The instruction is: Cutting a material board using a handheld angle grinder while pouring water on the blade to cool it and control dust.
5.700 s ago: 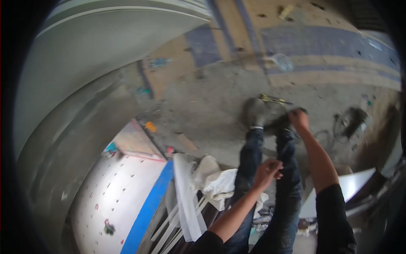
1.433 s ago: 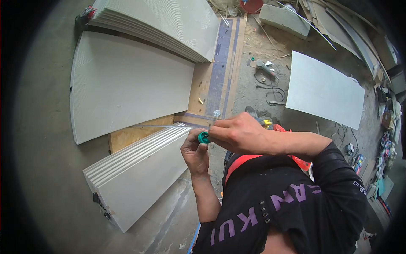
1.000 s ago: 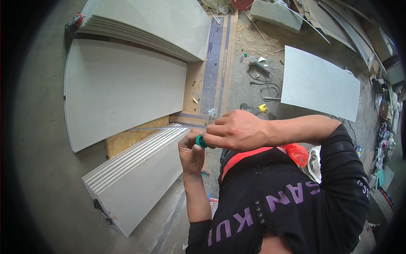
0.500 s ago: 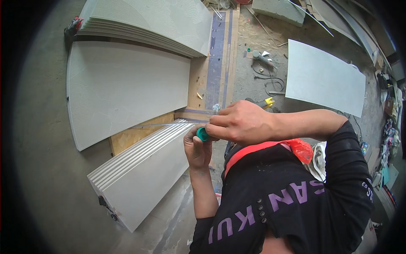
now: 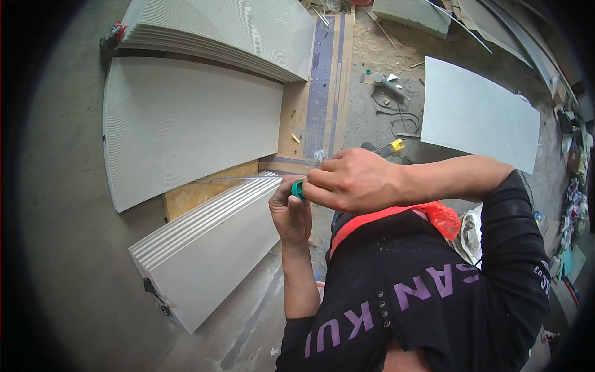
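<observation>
Both my hands meet in front of my chest over a small green round piece [image 5: 298, 190]. My left hand [image 5: 290, 216] comes up from below, with its fingertips closed on the piece. My right hand [image 5: 356, 181] reaches across from the right and is closed on the same piece, hiding most of it. A small clear tip [image 5: 319, 155] shows just above my right knuckles; I cannot tell whether it belongs to the piece. Directly below the hands lies a stack of grey tiles [image 5: 211, 245].
A large grey tile [image 5: 186, 121] lies on the concrete floor, with another stack of tiles [image 5: 229, 28] behind it. A single tile [image 5: 477, 111] lies at the right. A yellow-handled tool [image 5: 392, 147] and cables [image 5: 396, 121] are on the floor. A red strap [image 5: 384, 216] crosses my chest.
Several seconds ago the view showed my legs and a reaching right arm. Now both hands are together on the green piece. Over the last second they barely move; the view shifts slightly.
</observation>
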Available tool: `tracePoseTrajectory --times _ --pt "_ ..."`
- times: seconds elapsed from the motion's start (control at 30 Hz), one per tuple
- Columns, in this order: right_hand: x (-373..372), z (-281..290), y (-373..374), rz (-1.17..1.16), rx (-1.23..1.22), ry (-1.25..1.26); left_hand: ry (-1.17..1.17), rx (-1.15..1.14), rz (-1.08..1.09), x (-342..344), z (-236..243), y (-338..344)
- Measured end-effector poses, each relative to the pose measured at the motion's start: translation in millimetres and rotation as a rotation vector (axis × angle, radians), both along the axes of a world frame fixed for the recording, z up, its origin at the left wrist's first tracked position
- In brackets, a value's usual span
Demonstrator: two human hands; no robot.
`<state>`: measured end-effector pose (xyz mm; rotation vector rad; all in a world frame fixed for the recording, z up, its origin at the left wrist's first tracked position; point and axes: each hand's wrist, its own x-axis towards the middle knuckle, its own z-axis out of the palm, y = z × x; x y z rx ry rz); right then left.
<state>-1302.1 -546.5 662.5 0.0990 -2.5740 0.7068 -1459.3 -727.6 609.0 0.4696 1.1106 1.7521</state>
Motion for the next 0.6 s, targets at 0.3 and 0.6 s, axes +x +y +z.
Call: tracePoseTrajectory --times 0.3,0.6 --pt "8 -3 1 0.003 -0.797 0.017 0.506 -0.036 0.083 5 34 16" --pt "22 3 7 0.024 -1.018 -0.160 0.765 0.048 0.004 6 61 34"
